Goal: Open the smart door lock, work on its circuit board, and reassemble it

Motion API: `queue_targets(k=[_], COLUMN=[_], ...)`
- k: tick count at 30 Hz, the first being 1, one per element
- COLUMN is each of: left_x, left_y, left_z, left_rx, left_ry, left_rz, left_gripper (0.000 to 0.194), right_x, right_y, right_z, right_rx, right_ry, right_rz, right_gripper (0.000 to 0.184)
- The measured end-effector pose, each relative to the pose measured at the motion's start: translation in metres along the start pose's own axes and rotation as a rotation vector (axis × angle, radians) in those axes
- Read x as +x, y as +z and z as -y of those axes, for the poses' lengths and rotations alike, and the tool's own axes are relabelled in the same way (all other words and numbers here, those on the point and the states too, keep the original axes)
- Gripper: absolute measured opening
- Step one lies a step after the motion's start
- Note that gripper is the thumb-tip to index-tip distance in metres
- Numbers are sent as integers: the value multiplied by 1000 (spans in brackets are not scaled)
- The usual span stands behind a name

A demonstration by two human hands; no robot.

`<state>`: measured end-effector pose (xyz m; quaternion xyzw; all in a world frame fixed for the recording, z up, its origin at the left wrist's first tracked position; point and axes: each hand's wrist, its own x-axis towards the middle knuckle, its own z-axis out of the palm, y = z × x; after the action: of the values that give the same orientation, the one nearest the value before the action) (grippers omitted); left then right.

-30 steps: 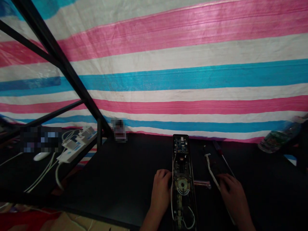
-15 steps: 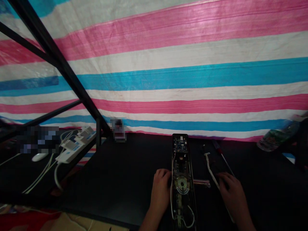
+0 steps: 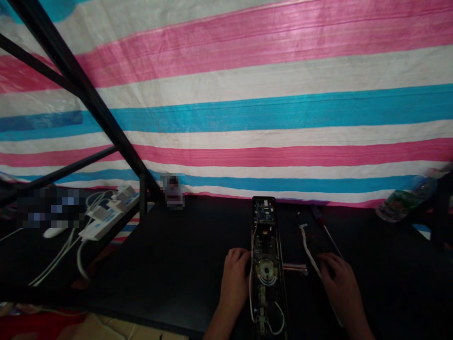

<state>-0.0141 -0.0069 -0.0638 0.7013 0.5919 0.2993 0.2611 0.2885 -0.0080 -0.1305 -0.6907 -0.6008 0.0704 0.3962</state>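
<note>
A long, narrow door lock lies opened on the black table, its circuit board, round metal part and white wires exposed. A shiny lever handle sticks out from its right side. At the lock's left edge, my left hand has its fingers curled against the casing; the fingertips are hidden. My right hand rests on the table to the right, loosely bent, with a gap between thumb and forefinger. Under it runs a white cable with a connector at its far end. Beyond that hand lies a screwdriver.
A clear plastic bottle leans at the back right. At the left, a white power strip with plugs and cords lies on a lower surface near a black frame bar. A striped tarp hangs behind the table.
The whole view has shifted slightly, so things sit a little further left. Both hands, the lock and the cable keep the same places relative to each other.
</note>
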Motion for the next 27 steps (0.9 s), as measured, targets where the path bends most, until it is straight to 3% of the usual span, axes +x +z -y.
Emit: queue_targets(k=[27], left_x=[1], left_y=[-3], left_z=[-3], left_rx=[2], left_ry=[-10], left_rz=[16], left_gripper=[30], right_x=[1], right_y=[-3], right_z=[4], right_rx=[19], right_ry=[17], right_rz=[8], right_gripper=[32])
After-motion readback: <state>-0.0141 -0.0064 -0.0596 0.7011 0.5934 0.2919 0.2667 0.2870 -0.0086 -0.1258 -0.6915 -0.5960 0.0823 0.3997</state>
